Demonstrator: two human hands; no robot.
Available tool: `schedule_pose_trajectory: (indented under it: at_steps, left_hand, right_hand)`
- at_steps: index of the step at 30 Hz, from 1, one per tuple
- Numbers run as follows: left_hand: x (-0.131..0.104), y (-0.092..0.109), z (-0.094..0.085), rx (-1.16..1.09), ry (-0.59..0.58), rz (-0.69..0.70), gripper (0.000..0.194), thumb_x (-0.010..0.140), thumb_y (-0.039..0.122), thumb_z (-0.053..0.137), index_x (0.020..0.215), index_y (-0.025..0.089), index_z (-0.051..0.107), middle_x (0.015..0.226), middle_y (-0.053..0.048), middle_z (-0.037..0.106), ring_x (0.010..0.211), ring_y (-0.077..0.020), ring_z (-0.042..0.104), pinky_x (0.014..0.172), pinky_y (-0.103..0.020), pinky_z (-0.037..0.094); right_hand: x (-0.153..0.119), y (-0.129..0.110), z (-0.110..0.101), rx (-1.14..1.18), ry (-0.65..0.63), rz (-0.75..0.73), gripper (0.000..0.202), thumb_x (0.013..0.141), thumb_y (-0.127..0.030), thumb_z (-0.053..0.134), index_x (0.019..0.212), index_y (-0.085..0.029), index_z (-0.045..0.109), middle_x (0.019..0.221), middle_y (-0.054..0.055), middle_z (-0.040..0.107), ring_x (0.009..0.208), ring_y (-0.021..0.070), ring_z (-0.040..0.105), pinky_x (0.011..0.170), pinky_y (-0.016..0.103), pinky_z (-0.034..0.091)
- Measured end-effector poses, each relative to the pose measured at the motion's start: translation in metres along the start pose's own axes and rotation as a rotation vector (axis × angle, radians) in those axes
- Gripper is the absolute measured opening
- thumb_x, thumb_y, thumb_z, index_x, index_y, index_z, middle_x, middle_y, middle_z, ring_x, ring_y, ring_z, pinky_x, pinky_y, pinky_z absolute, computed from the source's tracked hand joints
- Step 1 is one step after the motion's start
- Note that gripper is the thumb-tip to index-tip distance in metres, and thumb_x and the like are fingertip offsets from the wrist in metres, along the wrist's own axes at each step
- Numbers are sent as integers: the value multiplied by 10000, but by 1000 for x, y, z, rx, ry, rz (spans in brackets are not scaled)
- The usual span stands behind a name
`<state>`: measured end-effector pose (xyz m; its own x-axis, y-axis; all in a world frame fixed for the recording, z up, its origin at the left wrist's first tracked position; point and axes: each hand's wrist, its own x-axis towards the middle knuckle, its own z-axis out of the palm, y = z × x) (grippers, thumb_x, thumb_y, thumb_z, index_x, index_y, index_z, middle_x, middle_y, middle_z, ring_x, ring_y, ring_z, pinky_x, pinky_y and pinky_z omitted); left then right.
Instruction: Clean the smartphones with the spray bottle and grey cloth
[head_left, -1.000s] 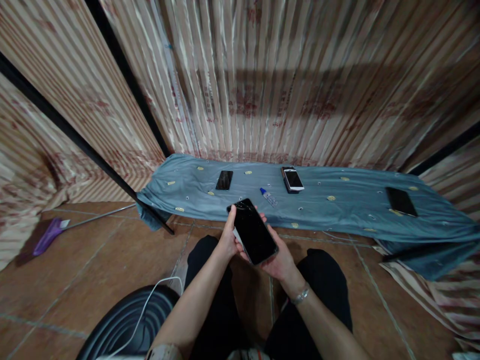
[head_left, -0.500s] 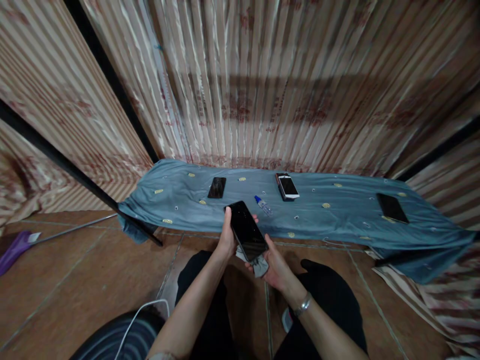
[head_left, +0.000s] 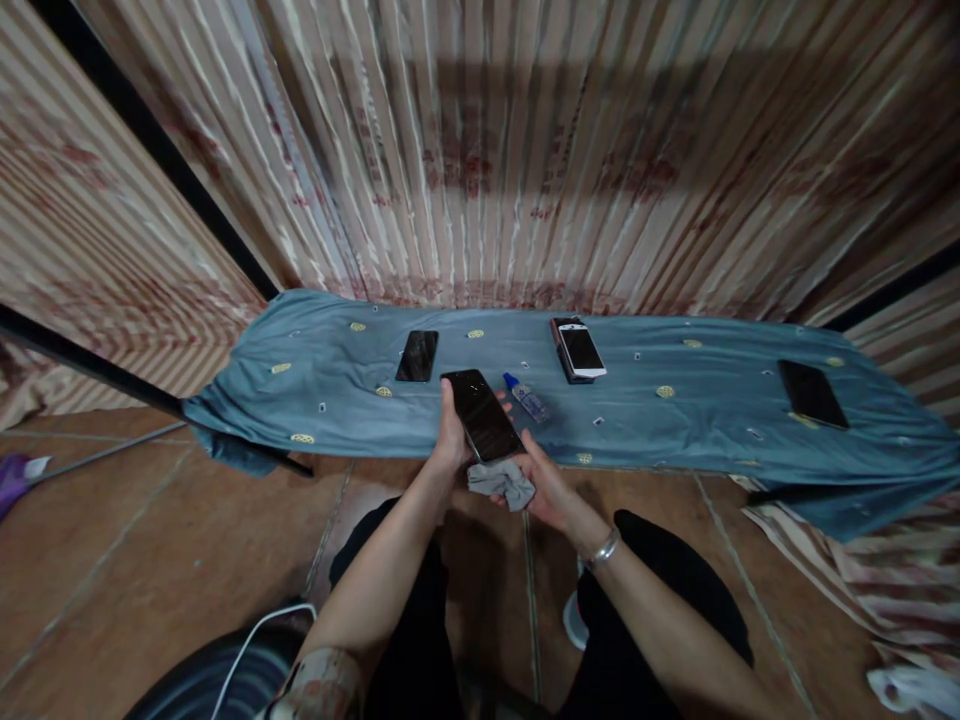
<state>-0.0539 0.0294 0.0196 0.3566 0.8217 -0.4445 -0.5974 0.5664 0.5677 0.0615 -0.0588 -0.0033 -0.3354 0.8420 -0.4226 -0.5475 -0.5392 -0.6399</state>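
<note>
A black smartphone [head_left: 484, 415] is held screen up over the front edge of the cloth-covered bench. My left hand [head_left: 451, 432] grips its left side, thumb on the upper left edge and fingertips showing past the right edge. At the lower right corner, my right hand [head_left: 546, 482] is closed on a crumpled grey cloth [head_left: 504, 484], its thumb near the phone's edge. Just beyond the phone lies a small clear bottle with a blue cap [head_left: 527, 398].
On the blue patterned cover [head_left: 637, 430] lie a dark phone [head_left: 417, 356] at left, a white phone [head_left: 581, 350] on a dark box-like object, and another dark phone [head_left: 813, 393] at right. Black poles [head_left: 157, 150] and a striped curtain [head_left: 480, 150] surround the bench. A black round stool [head_left: 225, 680] stands at lower left.
The view has shifted, with the bench looking closer. The held phone now lies flatter to my eye, and more of the grey cloth shows below its lower end.
</note>
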Motion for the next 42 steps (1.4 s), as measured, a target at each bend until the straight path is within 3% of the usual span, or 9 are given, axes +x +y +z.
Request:
schedule_pose_trajectory:
  at_steps: [3, 6, 10, 13, 19, 25, 31, 37, 42]
  left_hand:
    - [6, -3, -3, 32, 23, 42, 828, 828, 745, 217, 950, 73, 684, 800, -140, 721, 705, -236, 692, 716, -382, 568]
    - [8, -7, -4, 67, 21, 63, 805, 838, 734, 208, 962, 89, 674, 801, -129, 719, 681, -220, 687, 701, -365, 566]
    - [9, -12, -2, 88, 17, 72, 764, 861, 703, 198, 960, 108, 666, 826, -119, 720, 688, -221, 689, 696, -373, 567]
    - [9, -14, 1, 98, 23, 58, 776, 860, 705, 197, 960, 92, 662, 817, -125, 718, 708, -225, 692, 709, -364, 564]
    - [8, -16, 6, 126, 47, 41, 794, 856, 712, 197, 989, 81, 660, 845, -140, 714, 698, -223, 690, 702, -354, 555]
    - [13, -18, 3, 119, 14, 27, 819, 852, 720, 174, 1060, 87, 652, 903, -146, 719, 717, -235, 692, 705, -385, 559]
    - [11, -12, 7, 19, -47, -73, 874, 831, 743, 201, 1126, 43, 633, 958, -174, 710, 857, -270, 686, 817, -410, 533]
    - [12, -1, 4, -126, -104, -88, 869, 844, 723, 205, 1160, 23, 613, 974, -191, 709, 985, -266, 659, 921, -384, 487]
    - [10, 7, -1, -132, -69, -34, 821, 862, 695, 230, 1193, 43, 602, 990, -180, 709, 955, -261, 672, 894, -385, 501]
  right_hand:
    - [-14, -7, -4, -5, -19, 41, 597, 973, -485, 318, 841, -62, 718, 757, 154, 738, 521, 137, 653, 504, 223, 514]
    - [-26, -20, -14, 28, 73, -45, 424, 953, -413, 430, 876, -112, 719, 854, 128, 749, 659, 170, 701, 544, 243, 533]
    - [-28, -35, -31, -65, 287, -325, 240, 841, -381, 627, 889, -166, 724, 822, 67, 747, 676, 185, 697, 589, 290, 559]
    - [-20, -35, -39, -256, 418, -512, 267, 725, -399, 744, 885, -185, 736, 801, 33, 740, 658, 156, 672, 621, 269, 552]
    - [-10, -26, -41, -645, 484, -610, 339, 740, -521, 676, 819, -197, 738, 736, 28, 722, 673, 171, 652, 636, 294, 535]
    - [-9, -28, -40, -931, 559, -806, 232, 770, -408, 644, 671, -208, 709, 938, 62, 730, 890, 223, 671, 844, 354, 505]
    - [-6, -36, -42, -984, 595, -718, 201, 805, -332, 570, 905, -222, 706, 890, 30, 736, 831, 191, 663, 782, 309, 487]
    - [2, -34, -30, -775, 331, -404, 405, 743, -588, 611, 706, -189, 669, 504, -39, 552, 441, 95, 474, 424, 201, 347]
    - [12, -35, -11, -584, 235, -321, 480, 623, -646, 698, 643, -176, 601, 459, -70, 475, 396, 55, 391, 394, 178, 298]
